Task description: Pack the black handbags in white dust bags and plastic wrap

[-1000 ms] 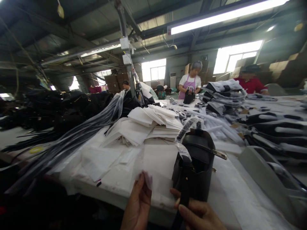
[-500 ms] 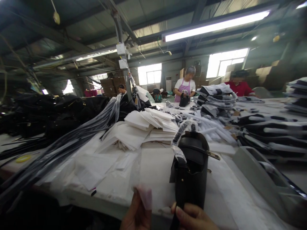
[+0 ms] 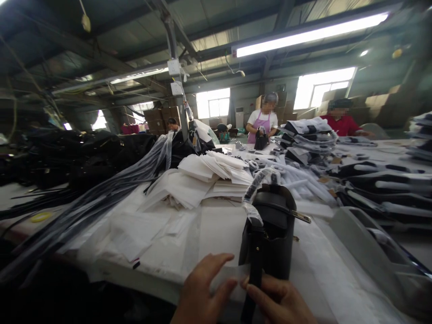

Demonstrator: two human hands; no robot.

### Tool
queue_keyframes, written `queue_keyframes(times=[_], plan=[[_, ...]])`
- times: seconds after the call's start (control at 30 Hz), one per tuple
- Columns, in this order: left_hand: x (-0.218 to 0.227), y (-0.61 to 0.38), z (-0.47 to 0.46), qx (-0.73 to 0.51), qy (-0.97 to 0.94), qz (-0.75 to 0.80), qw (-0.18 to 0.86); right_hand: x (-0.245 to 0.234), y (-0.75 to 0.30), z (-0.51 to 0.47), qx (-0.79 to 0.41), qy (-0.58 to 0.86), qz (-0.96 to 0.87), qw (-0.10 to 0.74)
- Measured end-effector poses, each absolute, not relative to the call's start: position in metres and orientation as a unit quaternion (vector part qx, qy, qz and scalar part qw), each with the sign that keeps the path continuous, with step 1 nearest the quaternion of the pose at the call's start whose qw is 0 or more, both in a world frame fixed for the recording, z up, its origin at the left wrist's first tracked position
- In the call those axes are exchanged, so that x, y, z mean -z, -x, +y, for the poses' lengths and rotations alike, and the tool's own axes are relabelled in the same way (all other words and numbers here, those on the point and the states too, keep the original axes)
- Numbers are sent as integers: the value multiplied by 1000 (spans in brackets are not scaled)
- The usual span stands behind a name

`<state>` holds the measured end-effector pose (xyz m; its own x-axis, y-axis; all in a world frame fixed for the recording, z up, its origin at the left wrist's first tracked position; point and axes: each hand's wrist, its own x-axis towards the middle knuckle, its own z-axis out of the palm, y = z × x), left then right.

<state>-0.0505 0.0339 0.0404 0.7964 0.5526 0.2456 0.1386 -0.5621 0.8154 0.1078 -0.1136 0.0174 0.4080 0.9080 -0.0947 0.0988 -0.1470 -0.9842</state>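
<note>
A black handbag [image 3: 280, 247] stands upright on the table in front of me, its raised handle [image 3: 253, 209] wrapped in clear plastic. My right hand [image 3: 278, 294] is closed on the black strap [image 3: 255, 265] at the bag's near side, pinching it low down. Left of the strap, my left hand [image 3: 211, 285] has its thumb and forefinger spread apart, with the other fingers partly hidden. Between them and the strap shows a thin, translucent white sheet [image 3: 238, 272]; its far end is hidden by the strap and my right fingers.
White sheets [image 3: 209, 168] are piled beyond the bag. Plastic-covered straps [image 3: 135, 180] trail over the table's left side. A grey bin [image 3: 367, 252] stands at right, near stacked black bag parts [image 3: 388, 193]. A co-worker in a purple apron [image 3: 261, 126] and another in red [image 3: 344, 123] are across the table.
My left hand has let go of the thin sheet it pinched and spread its fingers, moving right toward the strap. The sheet now lies against the strap. My right hand still grips the strap.
</note>
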Motion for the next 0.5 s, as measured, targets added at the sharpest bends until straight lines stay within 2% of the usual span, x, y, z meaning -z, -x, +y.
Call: queue_keyframes(times=[0.07, 0.2, 0.33, 0.5], plan=[[-56, 33, 31, -195, -851, 162, 459, -20, -110, -115, -379, 656, -398, 518], [-66, 12, 37, -142, -797, 186, 557, -26, -115, -121, -375, 657, -410, 509], [-55, 19, 45, -102, -765, 200, 604, -33, -117, -126, -354, 650, -451, 499], [-34, 37, 46, -113, -691, 242, 672, -32, -114, -125, -383, 646, -400, 526]])
